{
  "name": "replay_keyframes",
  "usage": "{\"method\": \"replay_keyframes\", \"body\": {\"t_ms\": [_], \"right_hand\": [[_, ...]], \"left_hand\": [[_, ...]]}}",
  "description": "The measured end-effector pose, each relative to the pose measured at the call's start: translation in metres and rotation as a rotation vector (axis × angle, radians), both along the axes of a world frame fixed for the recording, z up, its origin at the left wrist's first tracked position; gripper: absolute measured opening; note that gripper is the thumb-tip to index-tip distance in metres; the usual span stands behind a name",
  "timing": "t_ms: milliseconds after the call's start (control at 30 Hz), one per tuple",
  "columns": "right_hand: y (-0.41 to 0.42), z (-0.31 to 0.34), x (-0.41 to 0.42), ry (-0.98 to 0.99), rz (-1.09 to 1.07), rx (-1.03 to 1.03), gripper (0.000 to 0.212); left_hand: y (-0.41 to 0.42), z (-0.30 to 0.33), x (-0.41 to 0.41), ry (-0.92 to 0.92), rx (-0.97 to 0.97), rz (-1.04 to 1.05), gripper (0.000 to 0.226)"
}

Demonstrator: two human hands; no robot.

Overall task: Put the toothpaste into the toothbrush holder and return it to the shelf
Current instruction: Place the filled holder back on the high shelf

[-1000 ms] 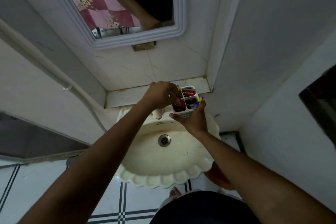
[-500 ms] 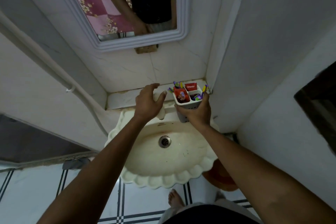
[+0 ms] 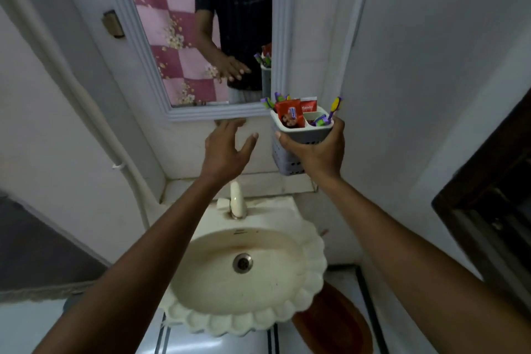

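Observation:
My right hand [image 3: 319, 149] grips the grey perforated toothbrush holder [image 3: 287, 158] and holds it up in the air, well above the tiled shelf [image 3: 275, 185] behind the sink. Red toothpaste tubes [image 3: 288, 113] stand in the holder's compartments, with purple and yellow toothbrushes [image 3: 334, 106] sticking out beside them. My left hand [image 3: 225, 149] hovers open to the left of the holder, fingers spread, touching nothing.
A cream scalloped sink [image 3: 247, 279] with a tap [image 3: 237, 202] sits below my hands. A framed mirror [image 3: 201, 37] hangs on the wall above the shelf. A white pipe [image 3: 86, 100] runs down the left wall. A brown mat [image 3: 339, 322] lies on the floor.
My right hand has lifted the holder up from shelf height to just below the mirror. My left hand let go of the holder and now hangs open beside it. The view has tilted upward.

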State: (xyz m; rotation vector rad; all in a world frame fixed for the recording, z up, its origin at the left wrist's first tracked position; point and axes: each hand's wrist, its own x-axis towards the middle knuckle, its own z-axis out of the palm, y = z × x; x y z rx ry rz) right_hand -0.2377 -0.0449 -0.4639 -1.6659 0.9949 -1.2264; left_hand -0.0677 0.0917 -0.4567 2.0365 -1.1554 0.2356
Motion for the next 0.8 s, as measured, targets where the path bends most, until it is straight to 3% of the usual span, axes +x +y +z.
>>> {"method": "replay_keyframes", "body": {"t_ms": [300, 500, 800], "right_hand": [[-0.013, 0.184, -0.014, -0.199, 0.011, -0.254, 0.106], [-0.011, 0.297, -0.029, -0.267, -0.002, -0.391, 0.107], [-0.001, 0.437, -0.041, -0.361, -0.039, -0.526, 0.107]], "left_hand": [[-0.018, 0.158, -0.007, -0.218, -0.222, -0.026, 0.056], [-0.021, 0.271, -0.018, -0.381, -0.371, -0.069, 0.044], [-0.032, 0.414, -0.028, -0.548, -0.550, -0.022, 0.059]]}}
